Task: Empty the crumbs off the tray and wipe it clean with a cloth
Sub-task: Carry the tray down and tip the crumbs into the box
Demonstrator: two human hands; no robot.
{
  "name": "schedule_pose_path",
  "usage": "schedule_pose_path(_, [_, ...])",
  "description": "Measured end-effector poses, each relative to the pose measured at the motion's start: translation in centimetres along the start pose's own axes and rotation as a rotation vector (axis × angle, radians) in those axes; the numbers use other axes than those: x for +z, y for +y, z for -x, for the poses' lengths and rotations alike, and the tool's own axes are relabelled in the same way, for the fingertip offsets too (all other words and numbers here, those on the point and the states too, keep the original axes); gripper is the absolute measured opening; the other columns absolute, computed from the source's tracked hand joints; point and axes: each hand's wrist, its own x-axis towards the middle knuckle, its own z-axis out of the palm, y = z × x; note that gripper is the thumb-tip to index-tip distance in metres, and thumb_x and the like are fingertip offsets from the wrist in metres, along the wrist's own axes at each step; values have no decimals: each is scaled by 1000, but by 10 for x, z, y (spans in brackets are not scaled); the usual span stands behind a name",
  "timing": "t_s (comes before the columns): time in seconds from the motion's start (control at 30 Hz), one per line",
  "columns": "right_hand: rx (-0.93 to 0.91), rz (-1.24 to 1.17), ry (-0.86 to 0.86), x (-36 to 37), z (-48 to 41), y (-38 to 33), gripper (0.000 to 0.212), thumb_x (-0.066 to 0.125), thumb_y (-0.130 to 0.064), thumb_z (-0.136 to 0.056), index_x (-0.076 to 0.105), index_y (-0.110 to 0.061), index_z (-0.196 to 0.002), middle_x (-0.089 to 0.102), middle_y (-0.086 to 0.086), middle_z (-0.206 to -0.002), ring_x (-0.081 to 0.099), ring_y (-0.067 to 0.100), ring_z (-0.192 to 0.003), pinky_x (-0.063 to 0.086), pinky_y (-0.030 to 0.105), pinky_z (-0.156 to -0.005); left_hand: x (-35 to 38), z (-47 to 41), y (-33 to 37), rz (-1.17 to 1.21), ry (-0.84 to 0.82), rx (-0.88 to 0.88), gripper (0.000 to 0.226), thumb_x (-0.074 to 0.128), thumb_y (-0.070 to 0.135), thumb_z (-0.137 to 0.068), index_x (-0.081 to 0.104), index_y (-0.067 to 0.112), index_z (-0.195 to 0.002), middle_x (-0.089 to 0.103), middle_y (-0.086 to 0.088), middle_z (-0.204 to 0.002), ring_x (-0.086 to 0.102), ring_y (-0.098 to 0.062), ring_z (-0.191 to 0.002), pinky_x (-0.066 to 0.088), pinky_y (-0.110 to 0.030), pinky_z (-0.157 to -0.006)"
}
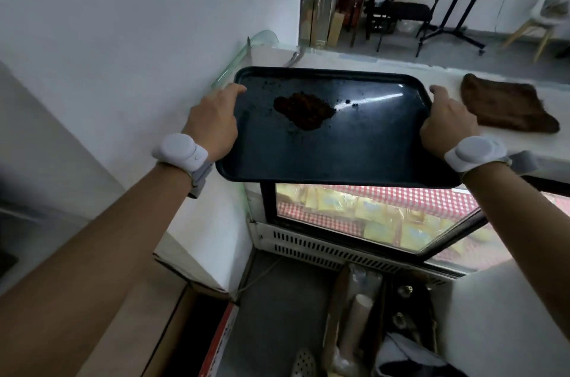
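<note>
With the left hand (212, 120), gripping the left short rim of the dark rectangular plastic tray with rounded corners (339, 157), thumb laid over the top. With the right hand (447, 124), gripping the right short rim likewise. Fingers hidden beneath on both sides.

Probably carrying toward a tipping spot, none in sight. Keep level, both grips equal, to stop the brown heap of loose crumbs (303, 111) from sliding. Move slowly and avoid jolting, with stray specks scattered by the far left corner and just right of the heap. Tip only over a bin, one corner down, then tap.

Spanning between the two hands, near edge out over the glass-fronted display case (385, 216), far edge over the white countertop (354, 61); cannot tell whether touching it. Heap left of centre, nearer the left hand. Just right of the right hand, flat on the countertop, the brown folded cloth (505, 108), untouched.
</note>
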Motion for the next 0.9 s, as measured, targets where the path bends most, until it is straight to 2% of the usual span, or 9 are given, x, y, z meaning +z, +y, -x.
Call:
schedule_pose_path(0.2, [12, 4, -83, 0, 39, -16, 42, 42, -5, -93, 43, -2, -134, 58, 34, -118, 56, 51, -104, 42, 49, -84, -9, 55, -19, 26, -10, -41, 57, 40, 6, -96, 36, 22, -150, 51, -19, -136, 54, -44, -117, 44, -50, -98])
schedule_pose_path(0.33, [-43, 56, -57, -1, 71, -24, 37, 43, -3, -93, 47, 4, -129, 61, 36, -110, 59, 53, -97, 44, 49, -81, -19, 96, -33, 17, -13, -74, 56, 40, 9, -97, 35, 24, -150, 48, -18, -135, 56, -47, -109, 46, -50, -92])
schedule_pose_path(0.43, [-67, 54, -53, 2, 95, -29, 33, 44, -4, -93, 50, 6, -124, 59, 35, -115, 58, 52, -100, 45, 51, -84, -29, 129, -40, 22, 4, -77, 55, 40, 10, -97, 36, 23, -150, 48, -18, -133, 57, -46, -103, 47, -48, -88])
schedule_pose_path(0.57, [-30, 16, -103, 2, 128, -39, 27, 45, -3, -92, 51, 6, -117, 58, 35, -111, 59, 53, -94, 40, 44, -69, -39, 174, -50, 29, 2, -90, 54, 40, 9, -98, 36, 22, -150, 46, -18, -134, 57, -44, -101, 48, -48, -88])
schedule_pose_path(0.73, [-34, -32, -118, 2, 167, -51, 29, 41, -7, -94, 47, 2, -121, 59, 38, -107, 57, 52, -92, 33, 41, -68, -50, 222, -61, 26, 1, -133, 53, 41, 8, -97, 37, 23, -148, 47, -17, -131, 57, -45, -98, 49, -50, -86])
schedule_pose_path(0.9, [-50, -82, -159, 3, 195, -59, 31, 40, -11, -97, 47, -1, -125, 60, 34, -108, 58, 48, -90, 33, 40, -70, -58, 265, -68, 37, 24, -150, 52, 42, 8, -98, 38, 23, -147, 47, -16, -130, 58, -42, -94, 51, -49, -81])
